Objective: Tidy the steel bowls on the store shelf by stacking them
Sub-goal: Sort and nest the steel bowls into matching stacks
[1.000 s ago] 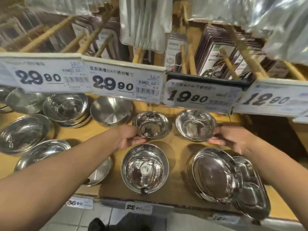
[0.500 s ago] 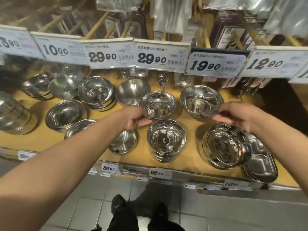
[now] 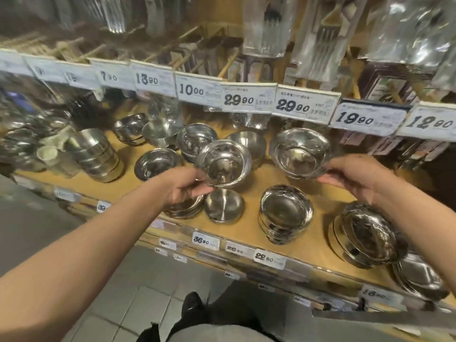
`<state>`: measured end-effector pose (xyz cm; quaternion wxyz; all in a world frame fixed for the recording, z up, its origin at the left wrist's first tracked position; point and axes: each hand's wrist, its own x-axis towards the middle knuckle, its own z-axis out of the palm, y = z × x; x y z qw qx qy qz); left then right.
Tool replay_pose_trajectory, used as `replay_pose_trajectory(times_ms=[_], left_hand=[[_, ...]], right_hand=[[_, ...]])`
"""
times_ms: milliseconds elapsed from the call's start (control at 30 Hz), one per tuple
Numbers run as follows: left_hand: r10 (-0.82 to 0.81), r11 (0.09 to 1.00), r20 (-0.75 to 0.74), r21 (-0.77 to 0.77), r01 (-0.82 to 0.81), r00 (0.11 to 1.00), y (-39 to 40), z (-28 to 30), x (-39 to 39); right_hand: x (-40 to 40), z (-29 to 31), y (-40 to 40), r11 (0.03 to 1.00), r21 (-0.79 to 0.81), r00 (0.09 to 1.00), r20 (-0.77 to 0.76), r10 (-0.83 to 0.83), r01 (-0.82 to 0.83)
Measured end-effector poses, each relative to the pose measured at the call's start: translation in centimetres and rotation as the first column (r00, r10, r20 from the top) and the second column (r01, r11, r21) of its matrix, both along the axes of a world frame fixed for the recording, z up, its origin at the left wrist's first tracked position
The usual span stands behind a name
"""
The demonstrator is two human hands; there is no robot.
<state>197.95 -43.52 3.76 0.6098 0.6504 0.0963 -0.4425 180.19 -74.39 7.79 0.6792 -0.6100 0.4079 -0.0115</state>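
Observation:
My left hand (image 3: 183, 185) pinches the near rim of a small steel bowl (image 3: 223, 164) and holds it lifted and tilted above the wooden shelf (image 3: 249, 225). My right hand (image 3: 355, 177) grips the near rim of a second, similar steel bowl (image 3: 299, 153), also raised off the shelf. Below and between the two hands stands a stack of steel bowls (image 3: 285, 213). A shallow bowl (image 3: 223, 204) sits under the left bowl, beside flat dishes (image 3: 183, 208).
Further steel bowls (image 3: 158, 162) and a tall stack (image 3: 98, 154) fill the shelf's left. A lidded stack (image 3: 365, 234) and a tray (image 3: 419, 275) sit at the right front. Price tags (image 3: 304, 107) hang overhead; packaged cutlery hangs above. My feet stand on floor tiles (image 3: 138, 307).
Both bowls have come up off the shelf in my hands. The view has swung left and pulled back, showing more of the shelf's left side.

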Motion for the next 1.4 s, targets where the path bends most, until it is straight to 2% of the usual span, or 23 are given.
replay_pose_trajectory(times_ms=[133, 433, 633, 867, 1100, 1267, 1400], left_hand=[[0.119, 0.993, 0.023, -0.009, -0.119, 0.993, 5.6, 1.5, -0.1], [0.291, 0.957, 0.034, -0.018, -0.291, 0.956, 17.6, 1.7, 2.7], [0.351, 0.935, 0.050, 0.031, -0.352, 0.935, 24.1, 0.5, 7.7], [0.235, 0.972, 0.008, 0.009, -0.235, 0.972, 25.3, -0.7, 12.6], [0.065, 0.998, -0.034, 0.006, -0.065, 0.997, 23.2, -2.4, 14.9], [-0.112, 0.994, -0.043, -0.019, 0.111, 0.993, 21.1, -3.7, 14.7], [-0.134, 0.990, -0.016, -0.034, 0.134, 0.991, 19.9, -3.7, 14.4]], right_hand=[[2.7, 1.1, 4.0, 0.994, 0.081, 0.995, 0.077, 0.060, -0.067], [9.1, 1.4, 14.5, 0.971, 0.108, 0.976, 0.063, 0.208, -0.214], [14.1, -0.8, 19.9, 0.989, 0.122, 0.993, 0.085, 0.078, -0.088], [18.0, -2.6, 25.8, 0.995, 0.093, 0.997, 0.073, -0.035, 0.028], [16.2, -3.6, 28.7, 0.965, 0.169, 0.977, 0.044, -0.210, 0.200], [16.8, -2.6, 29.2, 0.973, 0.154, 0.980, 0.075, -0.187, 0.174], [17.8, -2.1, 30.3, 0.981, 0.127, 0.982, 0.101, -0.160, 0.146]])
